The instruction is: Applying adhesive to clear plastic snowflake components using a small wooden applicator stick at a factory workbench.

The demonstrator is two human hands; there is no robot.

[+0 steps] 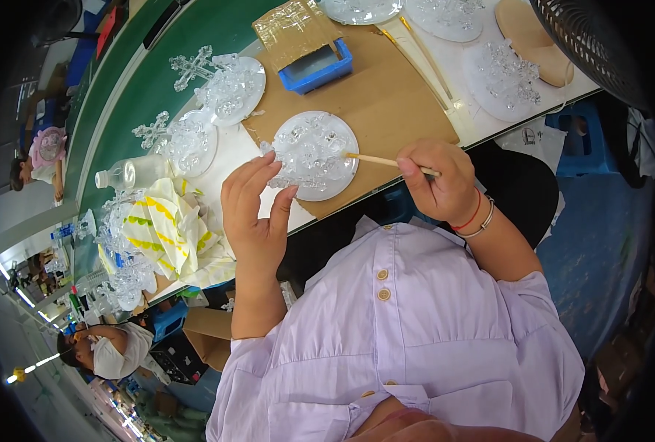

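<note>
A clear crystal-like ornament (305, 158) on a round white base lies on a brown cardboard sheet (408, 96) in front of me. My left hand (257, 199) is at its left side, with fingers and thumb around the ornament's edge. My right hand (438, 177) pinches a thin wooden-handled brush (382, 160), and the tip touches or nearly touches the ornament's right part. Whatever is on the tip is too small to make out.
Similar clear ornaments (231, 88) stand at the left and at the back right (500, 77). A blue box (316, 70) with a taped cardboard flap sits behind. A plastic bottle (132, 173) and a crumpled yellow-white bag (169, 228) lie left. A black fan (589, 40) is far right.
</note>
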